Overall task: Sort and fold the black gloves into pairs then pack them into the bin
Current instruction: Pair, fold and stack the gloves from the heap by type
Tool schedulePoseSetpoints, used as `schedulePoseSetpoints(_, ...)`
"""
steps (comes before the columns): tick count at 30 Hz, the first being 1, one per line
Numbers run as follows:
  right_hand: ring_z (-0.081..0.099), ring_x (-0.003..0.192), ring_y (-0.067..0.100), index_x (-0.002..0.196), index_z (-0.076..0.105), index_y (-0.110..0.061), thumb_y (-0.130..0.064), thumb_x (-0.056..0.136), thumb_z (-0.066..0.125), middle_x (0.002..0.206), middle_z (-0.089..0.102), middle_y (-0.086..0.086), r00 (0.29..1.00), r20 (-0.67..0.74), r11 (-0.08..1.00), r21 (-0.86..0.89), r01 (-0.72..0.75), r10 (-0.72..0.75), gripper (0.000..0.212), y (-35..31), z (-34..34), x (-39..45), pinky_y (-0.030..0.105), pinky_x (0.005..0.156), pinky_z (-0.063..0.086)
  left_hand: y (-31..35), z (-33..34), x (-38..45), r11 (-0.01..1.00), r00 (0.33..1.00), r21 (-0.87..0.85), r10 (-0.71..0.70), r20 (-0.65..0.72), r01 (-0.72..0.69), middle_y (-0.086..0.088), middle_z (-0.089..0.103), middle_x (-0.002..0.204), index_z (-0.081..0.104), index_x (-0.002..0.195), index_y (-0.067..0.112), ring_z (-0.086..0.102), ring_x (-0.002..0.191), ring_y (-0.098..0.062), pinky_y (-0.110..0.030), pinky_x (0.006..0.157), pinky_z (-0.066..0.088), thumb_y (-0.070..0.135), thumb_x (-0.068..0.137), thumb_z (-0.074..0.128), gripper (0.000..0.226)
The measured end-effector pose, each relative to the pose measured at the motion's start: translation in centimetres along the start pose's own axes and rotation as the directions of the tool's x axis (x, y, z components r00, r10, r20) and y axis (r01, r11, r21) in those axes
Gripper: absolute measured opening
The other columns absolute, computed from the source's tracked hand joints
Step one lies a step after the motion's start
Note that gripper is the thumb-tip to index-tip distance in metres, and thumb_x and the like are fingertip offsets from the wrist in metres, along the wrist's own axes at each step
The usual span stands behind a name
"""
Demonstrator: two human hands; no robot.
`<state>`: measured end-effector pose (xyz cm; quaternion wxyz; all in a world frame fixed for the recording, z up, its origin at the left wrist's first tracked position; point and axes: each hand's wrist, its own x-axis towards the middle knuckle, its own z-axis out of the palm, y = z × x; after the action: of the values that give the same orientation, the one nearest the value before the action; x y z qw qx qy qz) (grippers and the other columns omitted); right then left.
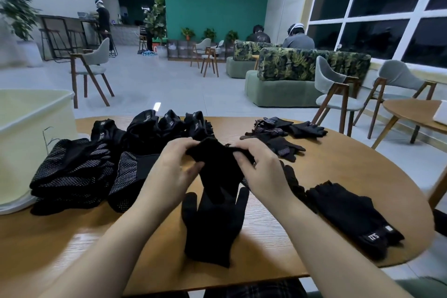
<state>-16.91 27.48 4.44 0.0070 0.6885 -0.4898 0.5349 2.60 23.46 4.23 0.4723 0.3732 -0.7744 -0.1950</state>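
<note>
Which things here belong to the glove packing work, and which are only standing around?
For the job:
- glove held up by left hand and right hand
- glove lying flat
- folded stacks
- loose gloves
- labelled pair
- pale bin
- wooden table

Just around:
- grey chairs
- leaf-print sofa
- potted plants

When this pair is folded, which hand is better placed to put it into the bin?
Probably the left hand. The pale bin stands at the table's left edge, on that hand's side; the right hand would have to cross over the held glove and the folded stacks.
</note>
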Motion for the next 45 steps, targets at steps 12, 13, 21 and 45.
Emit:
schedulePoseSetpoints(12,0.061,0.082,0.001,0.101,0.069,-0.020,-0.007,0.083,0.065,0.106,0.061,-0.014,0.993,0.072,0.990,0.099,-0.101,0.094,0.022,-2.1,0.8,-2.0,0.017,0.071,0.049,2.4,-1.3,-1.5,0.949,0.993,-0.293,0.121,-0.003,-0.117,0.003,0.061,0.108,0.070,0.087,0.018,0.061,0.102,-0.010,-0.021,0.074,0.053,0.011,0.081,0.070,0.010)
schedulePoseSetpoints(13,0.062,0.096,0.005,0.102,0.069,-0.018,-0.006,0.083,0.065,0.111,0.062,-0.009,0.991,0.090,0.979,0.168,-0.112,0.098,0.023,-2.2,0.8,-2.3,0.021,0.077,0.052,2.3,-1.2,-1.7,0.944,0.991,-0.307,0.132,0.018,-0.120,0.003,0.060,0.110,0.070,0.087,0.019,0.061,0.101,-0.011,-0.021,0.077,0.053,0.014,0.080,0.068,0.008)
schedulePoseSetpoints(21,0.046,0.128,0.004,0.088,0.064,-0.014,0.002,0.077,0.069,0.136,0.052,-0.002,0.989,0.144,0.974,0.221,-0.049,0.017,0.020,-1.4,0.8,-3.2,0.022,0.101,0.040,1.1,-0.2,-0.7,0.955,0.949,-0.204,0.255,0.186,-0.217,0.006,0.052,0.124,0.053,0.076,0.034,0.051,0.115,-0.003,-0.014,0.094,0.038,0.011,0.070,0.070,0.029)
schedulePoseSetpoints(45,0.054,0.111,-0.004,0.099,0.071,-0.028,-0.042,0.086,0.061,0.114,0.062,-0.020,0.883,0.457,0.989,0.040,-0.142,0.108,0.021,-2.3,0.1,-11.0,0.014,0.094,0.040,-3.3,-1.4,-8.2,0.984,0.833,-0.060,0.174,0.524,-0.168,0.028,0.036,0.139,0.061,0.095,0.046,0.037,0.132,0.001,-0.008,0.101,0.028,0.008,0.079,0.060,0.040)
